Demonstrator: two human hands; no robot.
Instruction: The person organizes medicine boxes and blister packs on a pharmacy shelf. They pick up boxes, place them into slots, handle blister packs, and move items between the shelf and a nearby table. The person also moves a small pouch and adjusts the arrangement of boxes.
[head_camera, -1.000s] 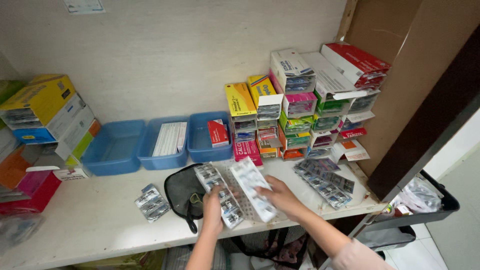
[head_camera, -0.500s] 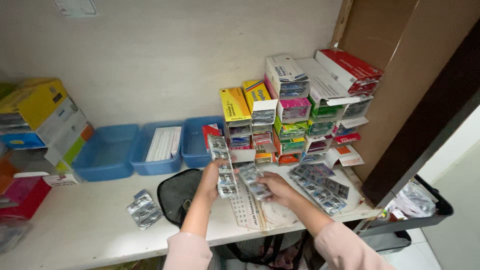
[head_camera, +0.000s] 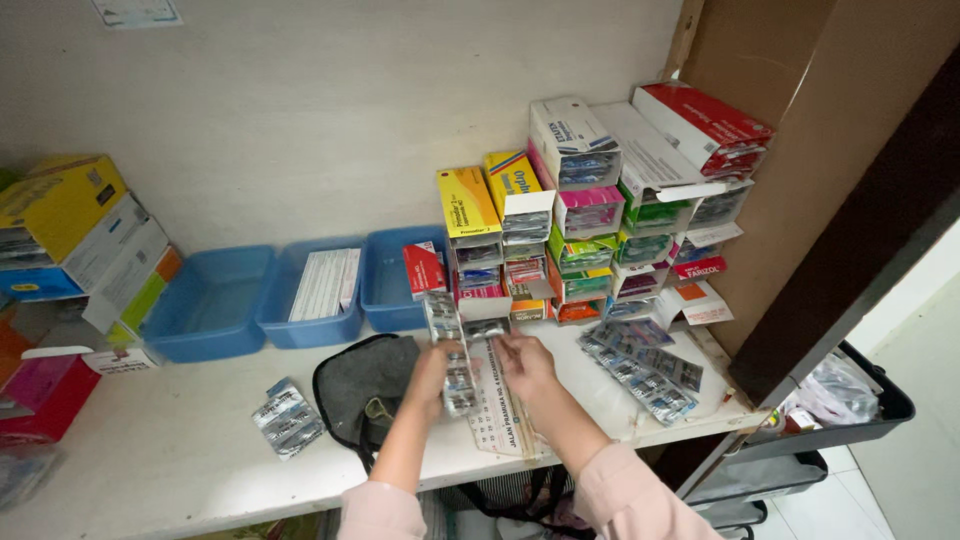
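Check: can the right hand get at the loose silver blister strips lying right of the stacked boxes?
Probably yes. The right hand holds only a small blister strip, and the loose silver blister strips lie open on the white shelf just to its right, nothing between or on top.

On your worktop (head_camera: 150, 460), three tubs (head_camera: 300, 300) sit left of the stacked boxes (head_camera: 600, 200); loose blister strips (head_camera: 640, 365) lie before those boxes.

Blister strips (head_camera: 450, 350) now upright (hands (head_camera: 480, 370) nearer boxes (head_camera: 600, 220))
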